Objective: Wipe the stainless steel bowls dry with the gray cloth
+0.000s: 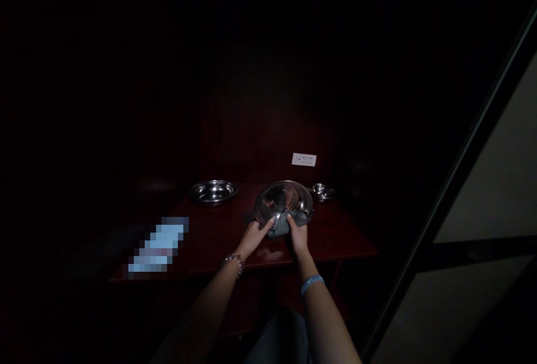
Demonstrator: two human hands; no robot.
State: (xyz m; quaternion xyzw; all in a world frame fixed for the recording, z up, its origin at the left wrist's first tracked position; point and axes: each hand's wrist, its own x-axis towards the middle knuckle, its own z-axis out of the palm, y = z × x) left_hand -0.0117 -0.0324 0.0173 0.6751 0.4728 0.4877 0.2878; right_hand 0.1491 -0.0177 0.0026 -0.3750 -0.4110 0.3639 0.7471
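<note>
from where i watch, my left hand (257, 235) and right hand (297, 231) grip the near rim of a shiny metal bowl (285, 193) and a grey cloth (278, 226), above the tabletop (226, 241); another metal bowl (213, 192) sits toward its far left corner.

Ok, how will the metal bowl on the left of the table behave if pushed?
The left bowl likely stays stiff: shiny, metal-looking wall. Probably slides rather than tips, sitting wide and low on the table. Smooth rim may feel slippery.
</note>
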